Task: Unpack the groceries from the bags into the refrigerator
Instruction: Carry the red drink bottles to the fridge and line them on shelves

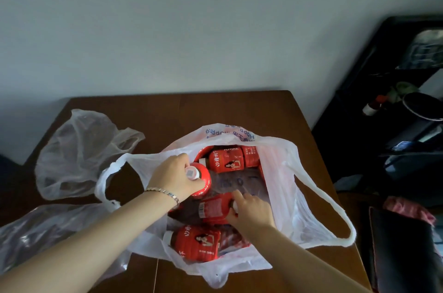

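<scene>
Here, centre frame, our left hand (172, 175) clasps an upright red-labelled plastic bottle (203, 181) inside the white plastic bag (282, 172); our right hand (250, 212) pinches a lying red-labelled bottle (213, 207) by its cap. Next we should lift both clear.

Both forearms stretched in from the bottom edge. Left hand (175, 176) is wrapped round the top of the upright bottle (204, 178), right hand (253, 210) pinching the cap end of the lying bottle (212, 207).

The white bag (282, 168) carries upside-down blue print reading partly "Happ" and "HOPPING"; red bottle labels (226, 163) are illegible.
</scene>
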The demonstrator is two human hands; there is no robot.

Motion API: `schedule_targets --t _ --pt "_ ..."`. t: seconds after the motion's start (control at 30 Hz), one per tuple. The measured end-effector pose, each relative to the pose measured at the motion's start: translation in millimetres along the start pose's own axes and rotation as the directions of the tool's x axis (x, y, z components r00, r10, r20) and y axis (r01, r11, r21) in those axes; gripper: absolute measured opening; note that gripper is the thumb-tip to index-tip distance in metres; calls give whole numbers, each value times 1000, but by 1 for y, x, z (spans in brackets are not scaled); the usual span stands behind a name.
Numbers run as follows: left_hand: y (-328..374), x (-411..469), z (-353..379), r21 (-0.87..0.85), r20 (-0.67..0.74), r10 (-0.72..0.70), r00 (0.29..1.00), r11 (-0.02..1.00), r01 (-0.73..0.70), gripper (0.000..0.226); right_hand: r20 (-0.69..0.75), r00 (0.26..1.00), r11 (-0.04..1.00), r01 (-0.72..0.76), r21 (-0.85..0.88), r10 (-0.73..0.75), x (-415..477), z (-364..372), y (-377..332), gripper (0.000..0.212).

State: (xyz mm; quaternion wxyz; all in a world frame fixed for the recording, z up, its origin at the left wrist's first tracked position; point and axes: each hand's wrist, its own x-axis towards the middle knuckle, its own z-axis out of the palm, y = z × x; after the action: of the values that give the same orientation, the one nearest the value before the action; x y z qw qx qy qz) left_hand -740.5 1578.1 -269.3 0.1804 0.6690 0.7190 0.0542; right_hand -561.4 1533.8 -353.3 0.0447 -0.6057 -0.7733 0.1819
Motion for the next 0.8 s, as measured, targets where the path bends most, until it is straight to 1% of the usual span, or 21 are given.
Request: schedule_targets --t 0.1,0.17,0.23,0.3,0.37,0.47,0.57,0.67,0.73,0.8 --pt "-8 -4 -16 58 16 86 996 995 -87 28 80 996 996 -44 -74 49 -4 -6 -11 36" --pt "-13 -6 -29 148 29 187 982 971 -190 26 121 990 989 -56 -134 72 -2 -11 -23 39" --pt "-18 -7 -41 195 60 282 957 937 -289 25 140 984 980 -82 -183 109 0 -19 -38 39" --pt "-22 -6 -49 202 65 364 929 907 -370 27 110 980 975 -148 -165 167 0 -33 -48 36" --pt "-19 -5 -57 200 57 437 898 876 -439 28 45 970 966 -233 -109 239 -11 -57 -55 32" --pt "2 -9 -68 153 77 527 847 833 -532 30 -84 943 946 -324 -29 321 -44 -104 -63 36" --pt "42 -23 -77 107 67 654 753 746 -657 32 -273 890 921 -388 -34 364 -90 -153 -68 36" --pt "91 -54 -83 67 57 767 639 635 -769 29 -391 795 861 -508 -12 463 -146 -188 -67 36" --pt "125 -82 -84 61 62 841 537 534 -843 33 -429 729 807 -591 -1 533 -190 -201 -62 35" --pt "160 -117 -78 70 58 914 401 397 -915 38 -449 656 738 -675 12 607 -241 -207 -59 37"
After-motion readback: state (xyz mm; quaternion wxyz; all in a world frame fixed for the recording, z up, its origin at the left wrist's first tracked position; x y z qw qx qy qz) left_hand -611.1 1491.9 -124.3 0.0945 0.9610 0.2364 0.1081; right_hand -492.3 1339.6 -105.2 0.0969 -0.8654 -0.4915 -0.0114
